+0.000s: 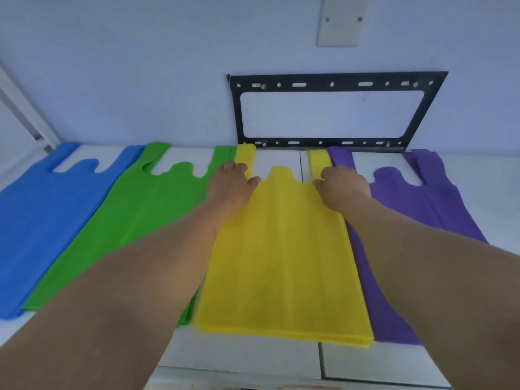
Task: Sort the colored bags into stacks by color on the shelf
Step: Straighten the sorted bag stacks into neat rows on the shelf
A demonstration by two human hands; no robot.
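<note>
Four flat stacks of bags lie side by side on the white shelf (242, 358): blue (42, 220) at the left, then green (135, 220), yellow (284, 263) and purple (427, 204) at the right. Their handles point toward the wall. My left hand (232, 184) rests on the yellow stack's upper left corner at its left handle, fingers curled downward on the fabric. At the base of the right handle my right hand (342, 185) lies on the upper right corner. Whether either hand pinches the fabric is hidden.
A black metal bracket (332, 85) is screwed to the pale wall just behind the yellow and purple stacks. A white cover plate (342, 21) sits higher on the wall. The shelf's front edge runs along the bottom, with a seam between panels.
</note>
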